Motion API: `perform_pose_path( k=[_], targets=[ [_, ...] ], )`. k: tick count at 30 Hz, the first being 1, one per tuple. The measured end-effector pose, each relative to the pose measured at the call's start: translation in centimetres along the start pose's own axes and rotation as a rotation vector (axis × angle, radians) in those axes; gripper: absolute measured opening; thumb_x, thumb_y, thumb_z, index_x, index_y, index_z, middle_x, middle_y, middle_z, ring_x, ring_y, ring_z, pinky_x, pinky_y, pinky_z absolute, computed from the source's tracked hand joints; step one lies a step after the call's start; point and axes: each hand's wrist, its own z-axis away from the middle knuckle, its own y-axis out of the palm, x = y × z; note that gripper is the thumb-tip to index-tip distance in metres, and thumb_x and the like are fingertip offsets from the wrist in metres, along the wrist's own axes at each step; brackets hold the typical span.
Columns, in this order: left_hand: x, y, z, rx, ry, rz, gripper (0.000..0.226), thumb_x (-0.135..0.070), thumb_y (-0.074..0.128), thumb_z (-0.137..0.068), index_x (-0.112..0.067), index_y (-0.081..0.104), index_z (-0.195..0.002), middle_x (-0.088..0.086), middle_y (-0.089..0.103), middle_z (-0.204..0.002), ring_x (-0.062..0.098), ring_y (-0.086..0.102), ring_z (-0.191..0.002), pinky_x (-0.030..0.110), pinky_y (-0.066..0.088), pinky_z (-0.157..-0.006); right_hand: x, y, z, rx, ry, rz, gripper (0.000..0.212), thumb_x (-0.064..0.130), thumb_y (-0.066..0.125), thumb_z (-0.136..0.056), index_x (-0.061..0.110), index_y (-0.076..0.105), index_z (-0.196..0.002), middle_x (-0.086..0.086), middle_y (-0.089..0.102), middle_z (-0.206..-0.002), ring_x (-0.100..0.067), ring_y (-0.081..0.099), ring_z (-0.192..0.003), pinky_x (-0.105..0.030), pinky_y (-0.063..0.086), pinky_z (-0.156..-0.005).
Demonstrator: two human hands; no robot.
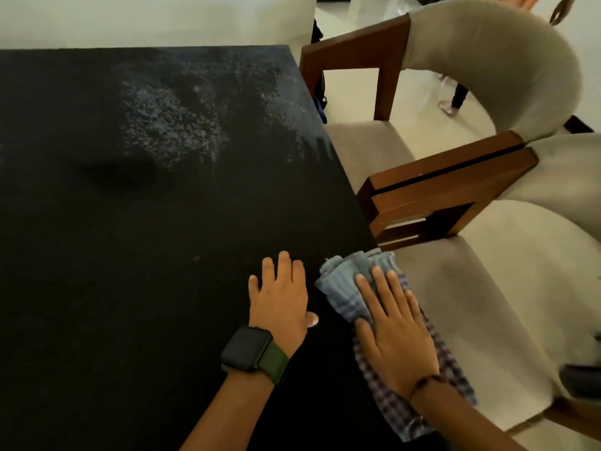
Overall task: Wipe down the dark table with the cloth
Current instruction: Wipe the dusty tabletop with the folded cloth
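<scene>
Right hand (395,333) flat, fingers straight, pressing cloth (349,288) at near right edge of dark counter (130,255); cloth partly overhangs edge. Left hand (279,297) flat on counter just beside cloth, fingers spread, holding nothing; watch (248,348) on wrist. Risk: stroke along edge may drag cloth off counter toward near chair (471,288), since much of it hangs unsupported. Pale speckled patch (172,125) mid-counter, likely unwiped. Far chair (487,60) tucked close to counter's right side, crowding edge strokes.
</scene>
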Motion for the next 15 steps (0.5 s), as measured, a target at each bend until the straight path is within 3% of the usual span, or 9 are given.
perform_pose_path(
  k=[2, 4, 7, 10, 15],
  targets=[
    [0.0, 0.0, -0.2, -0.020, -0.007, -0.008, 0.083, -0.038, 0.064, -0.080, -0.017, 0.011, -0.141, 0.008, 0.005, -0.153, 0.032, 0.004, -0.140, 0.051, 0.018, -0.111, 0.1, -0.5, -1.8, 0.028, -0.023, -0.021, 0.066, 0.058, 0.000, -0.082, 0.039, -0.015, -0.143, 0.006, -0.019, -0.154, -0.014, -0.026, -0.140, -0.030, -0.018, -0.112],
    [0.1, 0.0, -0.5, -0.013, -0.001, -0.010, 0.084, -0.038, 0.064, -0.079, -0.016, 0.011, -0.141, 0.009, 0.005, -0.152, 0.033, 0.006, -0.140, 0.052, 0.019, -0.110, 0.4, -1.3, -5.4, -0.041, -0.084, -0.031, 0.067, 0.057, 0.000, -0.082, 0.035, -0.011, -0.145, 0.003, -0.015, -0.156, -0.017, -0.019, -0.143, -0.033, -0.013, -0.113],
    [0.0, 0.1, -0.8, -0.003, -0.001, -0.040, 0.086, -0.038, 0.065, -0.078, -0.015, 0.011, -0.141, 0.010, 0.005, -0.152, 0.034, 0.006, -0.139, 0.053, 0.021, -0.110, 0.4, -1.7, -13.2, -0.103, -0.074, -0.046, 0.063, 0.052, 0.015, -0.092, 0.028, 0.006, -0.150, -0.004, 0.000, -0.159, -0.023, -0.006, -0.146, -0.040, 0.000, -0.117],
    [0.0, 0.0, -0.7, -0.024, 0.000, -0.053, 0.086, -0.038, 0.066, -0.077, -0.012, 0.014, -0.140, 0.011, 0.007, -0.151, 0.035, 0.009, -0.138, 0.054, 0.024, -0.108, 1.5, -2.8, -20.6, -0.066, -0.047, -0.077, 0.058, 0.044, 0.027, -0.098, 0.027, 0.010, -0.151, -0.005, 0.001, -0.159, -0.025, -0.004, -0.146, -0.044, 0.002, -0.118],
    [0.1, 0.0, 0.0, -0.033, 0.025, -0.064, 0.084, -0.041, 0.066, -0.077, -0.010, 0.019, -0.139, 0.013, 0.012, -0.150, 0.038, 0.011, -0.136, 0.053, 0.026, -0.106, 1.6, -2.4, -18.0, -0.050, -0.052, -0.093, 0.057, 0.040, 0.026, -0.099, 0.023, 0.010, -0.151, -0.007, 0.002, -0.159, -0.024, -0.003, -0.146, -0.041, 0.002, -0.117]
  ],
)
